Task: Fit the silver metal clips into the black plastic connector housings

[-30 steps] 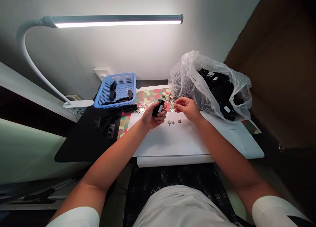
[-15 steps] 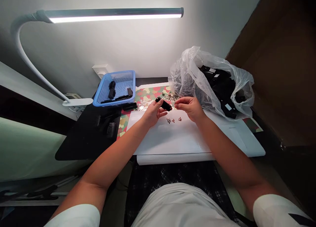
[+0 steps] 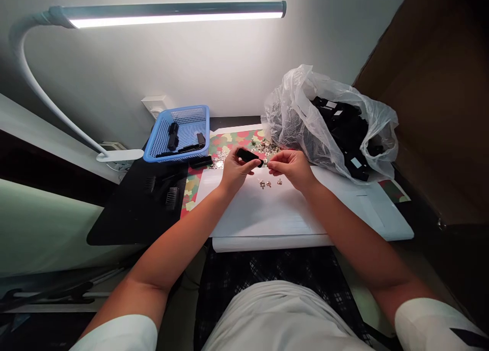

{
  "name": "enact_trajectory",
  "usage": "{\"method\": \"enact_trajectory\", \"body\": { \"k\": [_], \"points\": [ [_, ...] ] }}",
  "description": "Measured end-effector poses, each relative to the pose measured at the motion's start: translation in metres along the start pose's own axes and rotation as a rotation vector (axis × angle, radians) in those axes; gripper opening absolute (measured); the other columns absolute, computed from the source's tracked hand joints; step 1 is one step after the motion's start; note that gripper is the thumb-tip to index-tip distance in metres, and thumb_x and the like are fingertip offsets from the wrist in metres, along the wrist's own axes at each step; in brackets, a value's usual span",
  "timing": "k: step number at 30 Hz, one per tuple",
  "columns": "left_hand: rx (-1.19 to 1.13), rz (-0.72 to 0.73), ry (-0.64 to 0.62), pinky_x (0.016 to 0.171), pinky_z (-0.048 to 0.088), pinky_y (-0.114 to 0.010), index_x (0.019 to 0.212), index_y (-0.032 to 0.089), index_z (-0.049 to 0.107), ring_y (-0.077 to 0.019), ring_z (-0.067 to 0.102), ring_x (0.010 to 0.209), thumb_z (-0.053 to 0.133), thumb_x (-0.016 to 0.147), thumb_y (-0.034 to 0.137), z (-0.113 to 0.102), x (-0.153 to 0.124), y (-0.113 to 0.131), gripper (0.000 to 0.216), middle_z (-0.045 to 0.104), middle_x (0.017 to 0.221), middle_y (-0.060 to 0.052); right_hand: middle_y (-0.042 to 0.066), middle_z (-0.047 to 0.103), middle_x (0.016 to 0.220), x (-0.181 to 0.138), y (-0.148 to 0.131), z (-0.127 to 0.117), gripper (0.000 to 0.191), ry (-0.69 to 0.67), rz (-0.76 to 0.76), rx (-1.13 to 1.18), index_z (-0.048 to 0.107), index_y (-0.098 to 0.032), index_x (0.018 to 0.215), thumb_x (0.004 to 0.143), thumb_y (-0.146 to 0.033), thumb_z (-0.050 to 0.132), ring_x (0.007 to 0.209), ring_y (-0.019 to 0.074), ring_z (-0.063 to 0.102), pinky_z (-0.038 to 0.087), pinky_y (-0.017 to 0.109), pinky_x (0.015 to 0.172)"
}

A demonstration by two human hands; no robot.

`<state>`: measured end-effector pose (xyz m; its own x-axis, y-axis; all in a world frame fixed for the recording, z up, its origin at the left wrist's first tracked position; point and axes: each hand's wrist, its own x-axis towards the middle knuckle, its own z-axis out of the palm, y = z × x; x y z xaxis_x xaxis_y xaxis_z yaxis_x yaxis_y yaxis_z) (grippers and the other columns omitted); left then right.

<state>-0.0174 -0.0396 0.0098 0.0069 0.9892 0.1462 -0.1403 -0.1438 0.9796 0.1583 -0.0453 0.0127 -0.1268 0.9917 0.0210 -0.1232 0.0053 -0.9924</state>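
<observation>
Black casing (image 3: 249, 156), in the head view, lies in the grip of the left hand (image 3: 235, 170), thumb along its near side, above the far edge of the white sheet (image 3: 263, 216). Its long axis runs left to right, slanting down toward the right, so that its right end points at the right hand (image 3: 288, 165). That hand's thumb and forefinger tips sit close together just beside this end; I cannot tell whether they pinch anything. Small metal parts (image 3: 268, 184) lie on the sheet below. Right of the hands, a clear plastic bag (image 3: 290, 109) holds black pieces (image 3: 340, 127) bearing white labels (image 3: 356, 162), any print on them too small to read.
</observation>
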Motion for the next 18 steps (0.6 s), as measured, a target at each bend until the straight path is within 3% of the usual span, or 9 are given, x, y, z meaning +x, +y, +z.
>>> {"method": "enact_trajectory", "body": {
  "k": [7,15,18],
  "points": [
    [0.051,0.036,-0.013,0.047,0.043,-0.018,0.082,0.020,0.056,-0.0083,0.057,0.061,0.094,0.049,0.034,0.001,-0.002,-0.004,0.052,0.061,0.076,0.004,0.000,0.065,0.056,-0.001,0.006,0.005,0.036,0.031,-0.037,-0.046,0.063,-0.016,0.065,0.053,-0.040,0.087,0.052,0.0144,0.066,0.055,0.026,0.051],
    [0.179,0.129,-0.180,0.075,0.058,-0.028,0.096,0.020,0.063,-0.0134,0.068,0.080,0.095,0.049,0.027,-0.003,0.005,-0.017,0.057,0.068,0.094,-0.001,0.000,0.065,0.057,0.003,0.012,-0.005,0.014,0.121,-0.111,-0.337,0.067,-0.016,0.069,0.065,-0.028,0.072,0.053,0.0151,0.066,0.050,0.022,0.049],
    [0.271,0.203,-0.233,0.075,0.060,-0.031,0.097,0.020,0.068,-0.0169,0.069,0.087,0.091,0.057,0.028,-0.004,0.005,-0.016,0.047,0.070,0.101,-0.005,0.001,0.067,0.058,0.007,0.014,-0.008,0.014,0.107,-0.095,-0.318,0.068,-0.015,0.069,0.066,-0.028,0.072,0.054,0.0152,0.067,0.053,0.023,0.052]
  ]
}}
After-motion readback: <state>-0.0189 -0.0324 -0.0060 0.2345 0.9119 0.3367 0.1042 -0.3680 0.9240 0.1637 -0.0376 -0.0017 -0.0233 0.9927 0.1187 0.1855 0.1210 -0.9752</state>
